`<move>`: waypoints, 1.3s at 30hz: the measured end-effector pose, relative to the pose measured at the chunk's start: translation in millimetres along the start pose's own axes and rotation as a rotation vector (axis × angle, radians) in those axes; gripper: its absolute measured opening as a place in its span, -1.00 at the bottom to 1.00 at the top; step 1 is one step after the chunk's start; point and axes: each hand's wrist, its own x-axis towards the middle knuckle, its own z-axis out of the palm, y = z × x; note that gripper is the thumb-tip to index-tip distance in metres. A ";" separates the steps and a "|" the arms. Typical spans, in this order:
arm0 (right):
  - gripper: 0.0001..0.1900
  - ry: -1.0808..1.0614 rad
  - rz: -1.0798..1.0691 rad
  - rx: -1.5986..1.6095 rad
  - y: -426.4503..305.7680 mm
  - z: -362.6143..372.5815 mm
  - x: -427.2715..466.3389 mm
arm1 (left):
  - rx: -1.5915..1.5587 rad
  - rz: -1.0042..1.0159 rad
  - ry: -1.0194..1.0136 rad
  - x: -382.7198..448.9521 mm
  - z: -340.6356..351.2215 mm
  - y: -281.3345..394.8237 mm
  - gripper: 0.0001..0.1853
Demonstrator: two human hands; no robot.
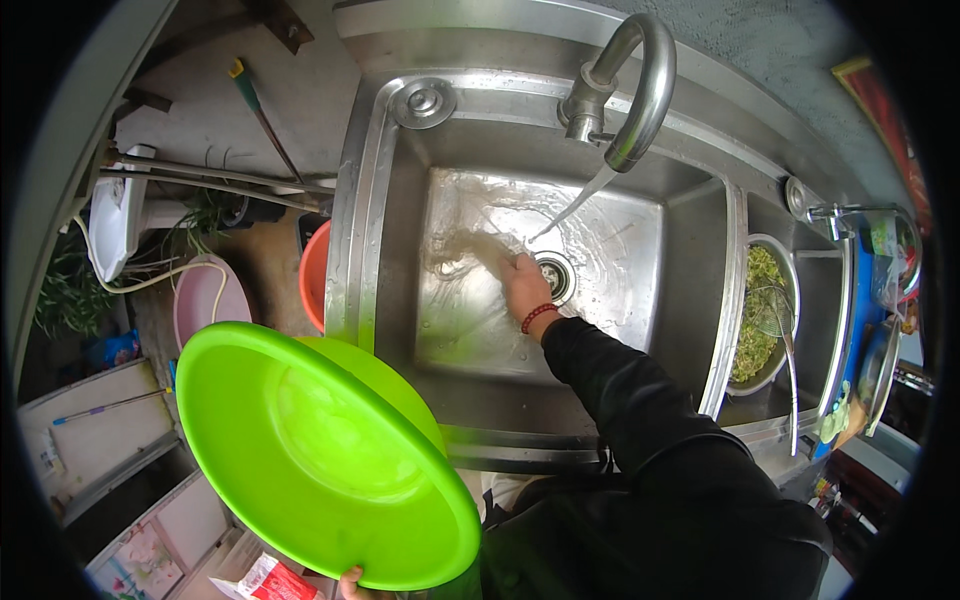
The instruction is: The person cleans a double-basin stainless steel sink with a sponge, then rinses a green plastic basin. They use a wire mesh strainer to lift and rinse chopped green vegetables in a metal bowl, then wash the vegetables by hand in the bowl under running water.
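Note:
My left hand [354, 583], mostly hidden, grips the lower rim of a bright green plastic basin [345, 442] that is tilted over the sink's left front corner. My right hand [523, 283], with a red bead bracelet [537, 318] on the wrist, is low in the stainless steel sink [480, 360], just left of the drain [555, 277]. Something brownish and blurred lies by its fingertips; whether the hand holds anything is not clear. A stream of water runs from the curved steel faucet [649, 90] onto the sink floor near the drain.
In the narrower right basin, a bowl [793, 277] holds chopped greens [754, 345] with a wire skimmer [772, 311] on them. A drain plug [424, 103] rests on the back left ledge. A pink basin [196, 300] and an orange basin [315, 277] stand left of the sink.

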 end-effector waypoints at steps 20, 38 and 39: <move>-0.77 -0.355 -0.628 -0.476 64.3 -63.6 -60.3 | -0.071 -0.089 -0.087 19.6 -25.8 -9.2 -0.31; -0.61 0.362 -0.088 -0.157 93.9 -76.9 -25.3 | -0.009 -0.071 -0.076 0.4 27.1 11.7 -0.23; -0.60 0.435 -0.166 -0.085 96.7 -88.6 -22.2 | -0.005 -0.081 -0.093 1.6 24.3 12.1 -0.23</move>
